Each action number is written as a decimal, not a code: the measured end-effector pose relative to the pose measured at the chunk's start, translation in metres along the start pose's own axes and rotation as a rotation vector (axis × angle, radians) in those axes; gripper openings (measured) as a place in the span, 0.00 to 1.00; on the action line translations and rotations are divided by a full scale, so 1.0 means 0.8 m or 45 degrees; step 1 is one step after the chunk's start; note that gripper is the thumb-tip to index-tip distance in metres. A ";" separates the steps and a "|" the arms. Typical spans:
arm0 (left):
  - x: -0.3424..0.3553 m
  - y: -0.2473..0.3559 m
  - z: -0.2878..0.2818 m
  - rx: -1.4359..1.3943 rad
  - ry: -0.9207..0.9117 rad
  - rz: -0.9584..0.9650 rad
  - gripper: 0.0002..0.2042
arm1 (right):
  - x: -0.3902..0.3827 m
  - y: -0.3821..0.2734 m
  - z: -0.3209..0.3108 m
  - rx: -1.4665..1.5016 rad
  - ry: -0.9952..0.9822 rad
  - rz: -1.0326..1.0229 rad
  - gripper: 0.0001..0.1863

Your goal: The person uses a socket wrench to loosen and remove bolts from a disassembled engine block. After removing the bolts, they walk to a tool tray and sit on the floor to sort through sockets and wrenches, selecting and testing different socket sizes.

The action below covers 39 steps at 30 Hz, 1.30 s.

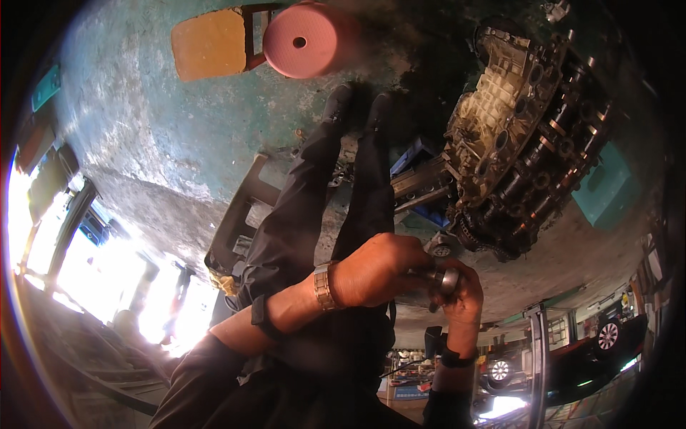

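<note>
In front of my lap, both hands are raised close together. My right hand (466, 294) is curled around a small round metal part (449, 280), whose shiny rim faces up between the fingers. From the left comes my left hand (379, 270), closed, with its fingertips up against the part. A dark piece shows between its fingers, but the hand's back hides most of what it grips. Beyond my hands, to the right, stands a large partly dismantled engine (493, 118) with its bare block and shafts exposed.
A pink round stool (300, 39) and a brown seat (209, 44) stand at the far side. A grey stool-like frame (243, 204) is beside my left leg. A teal panel (604, 186) lies right of the engine. A dark car (593, 350) is behind at lower right.
</note>
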<state>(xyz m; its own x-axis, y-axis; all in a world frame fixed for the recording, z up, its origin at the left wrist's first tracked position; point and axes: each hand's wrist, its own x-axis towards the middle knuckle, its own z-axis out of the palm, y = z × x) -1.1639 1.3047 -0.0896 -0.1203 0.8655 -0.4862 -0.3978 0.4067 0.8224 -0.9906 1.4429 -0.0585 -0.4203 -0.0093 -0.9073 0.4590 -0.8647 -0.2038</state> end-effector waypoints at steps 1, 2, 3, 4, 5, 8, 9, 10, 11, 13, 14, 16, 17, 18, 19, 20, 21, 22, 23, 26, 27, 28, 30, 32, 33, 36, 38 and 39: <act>0.001 0.000 0.000 -0.026 -0.010 0.004 0.11 | -0.001 -0.001 0.001 -0.008 0.021 0.008 0.29; 0.002 0.000 -0.001 -0.052 -0.014 0.019 0.12 | -0.002 -0.002 0.001 -0.020 0.036 0.012 0.30; 0.003 0.000 -0.001 -0.071 -0.019 0.029 0.12 | -0.003 -0.002 0.002 -0.028 0.039 0.003 0.30; 0.002 0.001 0.000 -0.104 -0.018 0.008 0.12 | -0.003 -0.003 0.002 -0.033 0.044 0.014 0.30; 0.001 0.002 0.001 -0.131 -0.020 -0.017 0.11 | -0.003 -0.003 0.001 -0.033 0.036 0.010 0.31; 0.000 0.003 0.003 -0.142 -0.007 -0.016 0.10 | -0.004 -0.003 0.000 -0.019 -0.001 0.016 0.30; 0.000 0.002 0.004 -0.139 0.015 0.016 0.10 | -0.004 -0.003 -0.001 -0.008 -0.010 0.006 0.30; 0.000 0.002 0.005 -0.103 0.013 0.023 0.09 | -0.005 -0.002 -0.001 0.000 0.005 -0.003 0.29; 0.001 0.001 0.007 -0.072 0.027 0.049 0.09 | -0.006 -0.001 -0.001 0.012 0.025 -0.027 0.28; 0.001 0.000 0.009 -0.033 0.045 0.078 0.08 | -0.007 0.002 -0.002 0.027 0.041 -0.047 0.28; 0.000 0.000 0.010 -0.025 0.047 0.083 0.07 | -0.008 0.003 -0.002 0.031 0.038 -0.045 0.27; 0.001 0.000 0.011 -0.036 0.030 0.092 0.07 | -0.009 0.005 -0.005 0.003 0.018 -0.025 0.28; 0.002 0.000 0.011 -0.054 0.011 0.095 0.07 | -0.010 0.006 -0.007 -0.028 -0.002 -0.006 0.28; 0.003 0.000 0.010 -0.072 -0.009 0.099 0.07 | -0.010 0.006 -0.009 -0.051 -0.021 0.016 0.28; 0.005 0.000 0.010 -0.066 -0.015 0.104 0.06 | -0.010 0.008 -0.011 -0.058 -0.023 -0.003 0.29; 0.005 0.000 0.009 -0.059 -0.020 0.108 0.06 | -0.010 0.010 -0.012 -0.058 -0.025 -0.018 0.29; 0.006 0.001 0.008 -0.051 -0.024 0.113 0.06 | -0.011 0.011 -0.014 -0.058 -0.029 -0.033 0.29; 0.008 0.002 0.008 -0.054 -0.037 0.104 0.07 | -0.011 0.013 -0.015 -0.025 -0.003 -0.025 0.29; 0.009 0.003 0.007 -0.057 -0.050 0.094 0.07 | -0.012 0.016 -0.015 0.008 0.022 -0.018 0.29; 0.015 0.009 0.016 -0.206 0.011 0.067 0.10 | -0.014 0.024 -0.019 0.260 0.040 0.005 0.28; 0.018 0.011 0.020 -0.279 0.045 0.066 0.11 | -0.014 0.026 -0.022 0.393 0.038 0.013 0.28; 0.020 0.012 0.023 -0.240 0.038 -0.021 0.13 | -0.014 0.028 -0.027 0.391 0.015 -0.052 0.27; 0.022 0.013 0.030 -0.184 0.032 -0.165 0.17 | -0.017 0.029 -0.040 0.473 -0.034 -0.157 0.25; 0.020 0.009 0.030 -0.139 0.131 -0.124 0.21 | -0.018 0.027 -0.061 0.529 0.036 -0.265 0.25; 0.016 0.007 0.028 -0.123 0.150 -0.201 0.24 | -0.022 0.019 -0.076 0.520 0.005 -0.304 0.23; 0.004 -0.006 0.023 -0.108 0.281 -0.546 0.21 | -0.033 -0.004 -0.125 0.431 0.279 -0.425 0.21; -0.001 -0.018 0.013 0.056 0.375 -0.465 0.18 | -0.035 -0.023 -0.161 0.247 0.352 -0.529 0.20; -0.004 -0.024 0.006 0.178 0.418 -0.325 0.19 | -0.035 -0.030 -0.177 0.165 0.469 -0.546 0.21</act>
<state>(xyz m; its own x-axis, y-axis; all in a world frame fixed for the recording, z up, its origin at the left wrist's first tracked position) -1.1511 1.2957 -0.1028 -0.3261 0.6024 -0.7285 -0.3281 0.6506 0.6849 -0.8788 1.5347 -0.0800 -0.2371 0.5110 -0.8262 0.1985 -0.8071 -0.5561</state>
